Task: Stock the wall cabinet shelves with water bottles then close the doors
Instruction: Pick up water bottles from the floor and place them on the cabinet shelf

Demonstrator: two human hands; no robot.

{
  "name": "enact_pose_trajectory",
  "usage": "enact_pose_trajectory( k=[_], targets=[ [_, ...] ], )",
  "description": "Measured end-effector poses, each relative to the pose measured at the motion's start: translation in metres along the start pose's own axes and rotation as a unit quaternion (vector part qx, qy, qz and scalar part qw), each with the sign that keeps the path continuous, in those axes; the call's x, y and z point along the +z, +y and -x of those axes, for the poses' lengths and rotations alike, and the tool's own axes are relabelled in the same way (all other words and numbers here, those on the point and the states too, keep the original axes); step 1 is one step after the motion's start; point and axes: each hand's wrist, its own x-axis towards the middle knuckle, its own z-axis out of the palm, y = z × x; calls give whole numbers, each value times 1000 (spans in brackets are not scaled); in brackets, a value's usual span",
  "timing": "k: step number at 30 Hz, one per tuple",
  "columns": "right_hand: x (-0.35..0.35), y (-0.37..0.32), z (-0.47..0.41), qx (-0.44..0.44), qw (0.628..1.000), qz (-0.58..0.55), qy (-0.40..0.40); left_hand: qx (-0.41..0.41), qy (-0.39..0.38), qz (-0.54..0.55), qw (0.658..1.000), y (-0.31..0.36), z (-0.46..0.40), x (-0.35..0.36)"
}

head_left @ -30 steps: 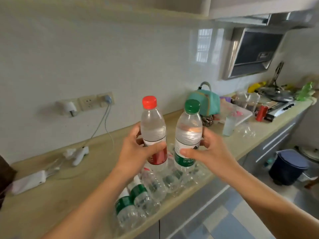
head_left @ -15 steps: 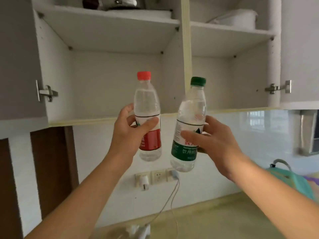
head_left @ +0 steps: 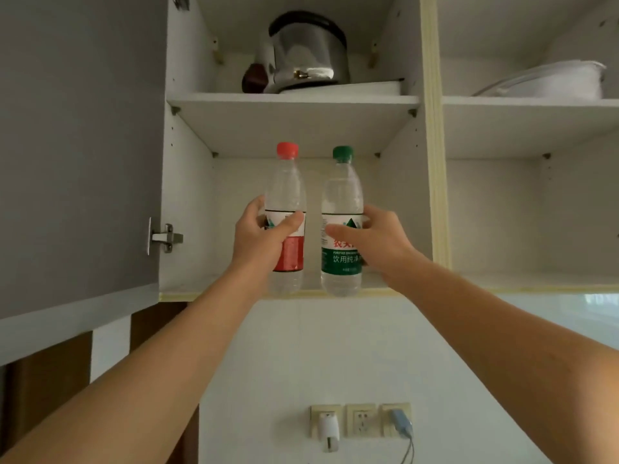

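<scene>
My left hand [head_left: 264,236] grips a clear water bottle with a red cap and red label [head_left: 288,195]. In my right hand [head_left: 375,242] is a second water bottle with a green cap and green label [head_left: 342,209]. Both bottles are upright, side by side, raised in front of the lower left compartment of the open wall cabinet [head_left: 435,195]. Their bases hang level with the front edge of the bottom shelf [head_left: 207,294]. That lower compartment holds nothing else in view.
The grey left door [head_left: 80,145] stands open with its hinge [head_left: 165,236] showing. A steel kettle [head_left: 301,53] sits on the upper left shelf, and white dishes [head_left: 552,80] on the upper right. Wall sockets with plugs [head_left: 360,421] are below.
Both hands have lifted the bottles from above the counter up to the cabinet's lower shelf. My view has tilted upward, so the counter and the other bottles have dropped out of sight.
</scene>
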Motion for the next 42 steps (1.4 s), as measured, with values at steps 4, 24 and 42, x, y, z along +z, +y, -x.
enact_pose_trajectory(
  k=[4, 24, 42],
  targets=[
    [1, 21, -21, -8, 1000, 21, -2, -21, 9, -7, 1000, -23, -20, -1],
    [19, 81, -77, -14, 970, 229, -85, 26, -129, -319, 939, -59, -69, -24],
    [22, 77, -57, 10, 939, 336, -69, -2, -97, -463, 881, -70, -72, -18]
  ],
)
